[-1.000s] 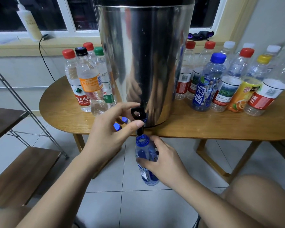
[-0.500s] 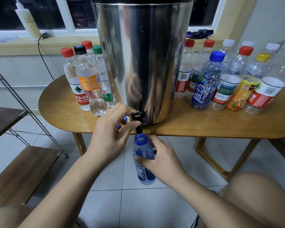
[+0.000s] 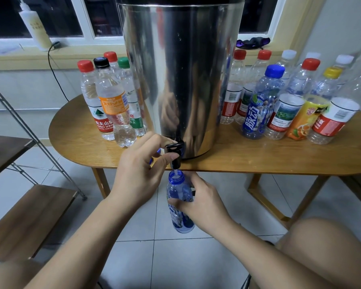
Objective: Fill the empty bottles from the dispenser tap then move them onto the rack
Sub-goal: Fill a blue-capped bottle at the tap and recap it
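Wooden rack shelves (image 3: pixel 29 215) on a thin metal frame wait at your left over pale floor tiles, close enough to take each bottle once it is filled. On the round wooden surface (image 3: pixel 75 147), the capped bottles (image 3: pixel 113 105) left of the dispenser (image 3: pixel 181 69) look already filled. Your left grip (image 3: pixel 140 172) pinches the black plastic tap (image 3: pixel 175 153) between thumb and forefinger, likely holding it open. The tap overhangs the edge so a bottle fits beneath it. Below it, your right grip (image 3: pixel 202 203) wraps the ribbed, clear blue bottle (image 3: pixel 180 224), mouth just under the spout, upright to catch the thin stream. Right of the mirror-bright steel drum stand the empty bottles (image 3: pixel 290 101), light, thin-walled and capped.
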`<state>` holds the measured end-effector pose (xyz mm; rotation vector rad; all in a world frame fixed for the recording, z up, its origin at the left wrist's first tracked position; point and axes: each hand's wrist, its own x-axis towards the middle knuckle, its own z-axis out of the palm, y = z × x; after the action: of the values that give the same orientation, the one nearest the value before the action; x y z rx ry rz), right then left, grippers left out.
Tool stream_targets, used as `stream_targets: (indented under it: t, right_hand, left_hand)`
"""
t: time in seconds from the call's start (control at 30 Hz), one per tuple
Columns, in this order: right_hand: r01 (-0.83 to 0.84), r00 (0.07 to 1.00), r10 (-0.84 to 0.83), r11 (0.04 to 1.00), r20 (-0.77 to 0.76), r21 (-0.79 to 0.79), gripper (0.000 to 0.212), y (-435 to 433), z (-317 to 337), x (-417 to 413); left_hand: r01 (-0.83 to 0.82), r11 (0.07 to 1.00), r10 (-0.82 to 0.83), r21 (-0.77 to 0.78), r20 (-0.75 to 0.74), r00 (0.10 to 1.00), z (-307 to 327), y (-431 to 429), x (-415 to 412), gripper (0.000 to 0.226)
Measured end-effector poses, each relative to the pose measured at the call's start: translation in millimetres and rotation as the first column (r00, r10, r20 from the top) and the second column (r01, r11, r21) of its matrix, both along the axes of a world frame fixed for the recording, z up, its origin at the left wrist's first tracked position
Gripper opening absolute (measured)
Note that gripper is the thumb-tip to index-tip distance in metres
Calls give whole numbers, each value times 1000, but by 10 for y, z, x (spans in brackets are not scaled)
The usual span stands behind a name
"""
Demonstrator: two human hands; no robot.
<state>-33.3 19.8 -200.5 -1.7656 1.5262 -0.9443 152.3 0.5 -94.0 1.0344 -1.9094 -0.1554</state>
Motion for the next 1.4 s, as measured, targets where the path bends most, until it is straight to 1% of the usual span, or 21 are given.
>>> stream_targets:
  t: [0.37, 0.7, 1.4]
  right_hand:
    - [3, 1000, -4, 1000, 8, 15, 69, -14, -19, 7]
    - [14, 999, -15, 999, 35, 30, 66, -14, -4, -4]
    - [7, 1000, -8, 998, 19, 61, 70, 8, 0, 24]
  left_hand:
    - [18, 1000, -18, 24, -10, 1000, -19, -10, 16, 8]
    - [29, 1000, -29, 12, -14, 999, -28, -35, 33, 8]
    - [16, 1000, -16, 13, -6, 1000, -24, -29, 31, 11]
